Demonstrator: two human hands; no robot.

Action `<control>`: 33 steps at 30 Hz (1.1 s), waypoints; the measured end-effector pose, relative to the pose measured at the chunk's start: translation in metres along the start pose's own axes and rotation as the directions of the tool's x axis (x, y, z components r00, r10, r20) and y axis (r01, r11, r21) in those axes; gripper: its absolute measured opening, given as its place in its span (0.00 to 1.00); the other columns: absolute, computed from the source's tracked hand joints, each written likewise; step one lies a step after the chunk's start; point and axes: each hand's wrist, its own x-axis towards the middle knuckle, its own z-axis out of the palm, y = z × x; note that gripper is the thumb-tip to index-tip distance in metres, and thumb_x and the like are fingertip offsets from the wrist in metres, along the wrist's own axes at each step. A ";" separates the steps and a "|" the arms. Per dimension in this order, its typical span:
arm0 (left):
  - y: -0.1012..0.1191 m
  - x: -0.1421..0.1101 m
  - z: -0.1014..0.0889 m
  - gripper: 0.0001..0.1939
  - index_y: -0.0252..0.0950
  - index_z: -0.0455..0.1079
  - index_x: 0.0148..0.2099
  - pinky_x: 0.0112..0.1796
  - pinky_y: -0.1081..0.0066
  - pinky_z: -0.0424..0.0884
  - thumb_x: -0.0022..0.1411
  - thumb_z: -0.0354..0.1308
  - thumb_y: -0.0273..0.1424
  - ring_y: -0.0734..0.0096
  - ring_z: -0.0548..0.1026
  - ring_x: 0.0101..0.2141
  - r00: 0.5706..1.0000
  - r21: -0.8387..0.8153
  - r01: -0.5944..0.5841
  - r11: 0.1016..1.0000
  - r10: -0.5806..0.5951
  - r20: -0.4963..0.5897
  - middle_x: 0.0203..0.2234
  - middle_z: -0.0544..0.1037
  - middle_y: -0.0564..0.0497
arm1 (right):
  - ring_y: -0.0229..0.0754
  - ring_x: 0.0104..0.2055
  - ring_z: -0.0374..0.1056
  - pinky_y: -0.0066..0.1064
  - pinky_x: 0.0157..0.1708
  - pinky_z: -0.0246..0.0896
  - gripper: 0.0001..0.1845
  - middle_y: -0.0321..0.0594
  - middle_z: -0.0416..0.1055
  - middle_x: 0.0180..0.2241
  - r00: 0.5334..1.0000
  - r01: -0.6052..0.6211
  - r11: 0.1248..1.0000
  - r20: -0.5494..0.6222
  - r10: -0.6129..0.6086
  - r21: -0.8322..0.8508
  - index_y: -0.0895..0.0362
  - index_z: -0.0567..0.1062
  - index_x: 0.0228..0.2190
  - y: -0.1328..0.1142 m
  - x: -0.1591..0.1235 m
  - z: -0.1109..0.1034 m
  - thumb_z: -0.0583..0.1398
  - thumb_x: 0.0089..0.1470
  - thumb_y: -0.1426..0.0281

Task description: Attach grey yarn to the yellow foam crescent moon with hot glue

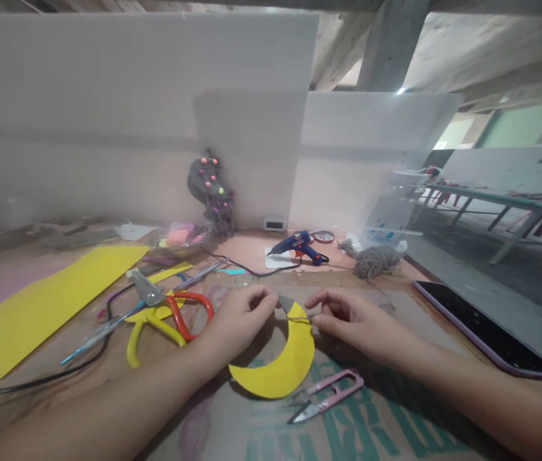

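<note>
A yellow crescent moon cutout stands out in front of me, its upper tip wrapped in grey yarn. My left hand is closed at that wrapped tip, thumb and forefinger pinching it. Across the yellow part just below the wrapping runs a loose strand of the yarn. It leads to my right hand, whose thumb and fingers are closed on the strand at the moon's right edge. Pink thread snips lie just below the moon. Left of my left hand are red-handled scissors and yellow-handled pliers.
A blue glue gun rests at the back, its black cord trailing left. Grey yarn lies bundled at the back right, near a phone. Yellow sheet covers the left side. A grey moon decorated with small balls stands behind.
</note>
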 end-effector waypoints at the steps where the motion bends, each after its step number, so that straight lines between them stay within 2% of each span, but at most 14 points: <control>1: 0.000 0.000 0.000 0.15 0.36 0.69 0.31 0.34 0.71 0.64 0.63 0.48 0.39 0.66 0.73 0.33 1.000 -0.001 0.000 1.000 0.000 -0.003 0.27 0.75 0.53 | 0.31 0.17 0.56 0.23 0.16 0.49 0.14 0.28 0.61 0.19 0.998 0.035 0.997 -0.040 -0.038 -0.073 0.57 0.71 0.38 0.000 -0.001 0.000 0.60 0.54 0.60; 3: 0.000 0.000 0.000 0.15 0.36 0.70 0.31 0.35 0.70 0.65 0.63 0.48 0.39 0.65 0.73 0.34 1.000 0.005 0.000 1.000 0.000 -0.008 0.27 0.76 0.52 | 0.34 0.22 0.61 0.25 0.20 0.54 0.10 0.33 0.67 0.21 0.988 0.106 0.966 -0.087 -0.130 -0.238 0.57 0.73 0.31 -0.001 -0.003 0.000 0.58 0.55 0.63; 5: 0.000 0.000 -0.001 0.15 0.36 0.70 0.30 0.35 0.70 0.65 0.63 0.48 0.38 0.65 0.73 0.34 1.000 0.008 -0.009 1.000 0.009 -0.008 0.27 0.76 0.52 | 0.36 0.26 0.64 0.27 0.24 0.57 0.10 0.36 0.70 0.24 0.969 0.169 0.913 -0.104 -0.222 -0.372 0.57 0.74 0.28 -0.003 -0.005 -0.002 0.57 0.56 0.65; 9: 0.001 -0.002 -0.001 0.15 0.35 0.70 0.29 0.35 0.71 0.65 0.63 0.49 0.37 0.67 0.73 0.33 0.999 0.019 -0.047 0.999 0.047 -0.005 0.26 0.76 0.53 | 0.39 0.28 0.66 0.29 0.28 0.58 0.11 0.36 0.73 0.25 0.921 0.235 0.829 -0.156 -0.356 -0.507 0.55 0.75 0.28 -0.005 -0.006 -0.007 0.56 0.57 0.64; 13: 0.002 -0.003 -0.002 0.15 0.36 0.70 0.29 0.35 0.72 0.64 0.63 0.49 0.37 0.68 0.73 0.33 0.999 0.047 -0.048 0.998 0.049 -0.010 0.27 0.76 0.54 | 0.39 0.28 0.66 0.28 0.27 0.58 0.11 0.36 0.73 0.26 0.893 0.232 0.802 -0.206 -0.400 -0.550 0.55 0.75 0.30 0.000 -0.005 -0.008 0.56 0.58 0.63; 21: 0.003 -0.003 -0.002 0.15 0.36 0.71 0.30 0.36 0.71 0.64 0.64 0.49 0.38 0.68 0.74 0.34 0.999 0.071 -0.039 0.997 0.036 0.041 0.29 0.78 0.53 | 0.39 0.28 0.67 0.29 0.28 0.58 0.09 0.36 0.74 0.27 0.817 0.338 0.688 -0.161 -0.553 -0.642 0.55 0.74 0.29 -0.002 -0.010 -0.001 0.56 0.59 0.68; 26: 0.005 -0.004 -0.001 0.16 0.35 0.72 0.31 0.33 0.72 0.64 0.64 0.49 0.38 0.69 0.73 0.32 0.997 0.104 -0.045 0.994 0.037 0.075 0.28 0.78 0.53 | 0.39 0.28 0.68 0.29 0.29 0.58 0.08 0.36 0.75 0.27 0.778 0.371 0.653 -0.163 -0.607 -0.661 0.55 0.74 0.30 -0.006 -0.011 0.001 0.56 0.59 0.68; 30: 0.006 -0.004 -0.002 0.16 0.35 0.72 0.31 0.31 0.73 0.64 0.64 0.49 0.39 0.69 0.73 0.30 0.993 0.116 -0.059 0.992 0.047 0.104 0.27 0.78 0.53 | 0.38 0.28 0.67 0.28 0.28 0.57 0.08 0.36 0.74 0.27 0.782 0.370 0.678 -0.181 -0.596 -0.635 0.55 0.74 0.31 -0.005 -0.006 0.003 0.56 0.59 0.68; 33: 0.007 -0.005 -0.002 0.17 0.36 0.72 0.30 0.31 0.73 0.64 0.64 0.49 0.39 0.69 0.73 0.30 0.992 0.128 -0.069 0.989 0.055 0.114 0.26 0.77 0.54 | 0.38 0.29 0.66 0.28 0.29 0.56 0.09 0.37 0.74 0.27 0.814 0.331 0.722 -0.202 -0.544 -0.607 0.56 0.74 0.31 -0.002 -0.004 0.002 0.56 0.59 0.67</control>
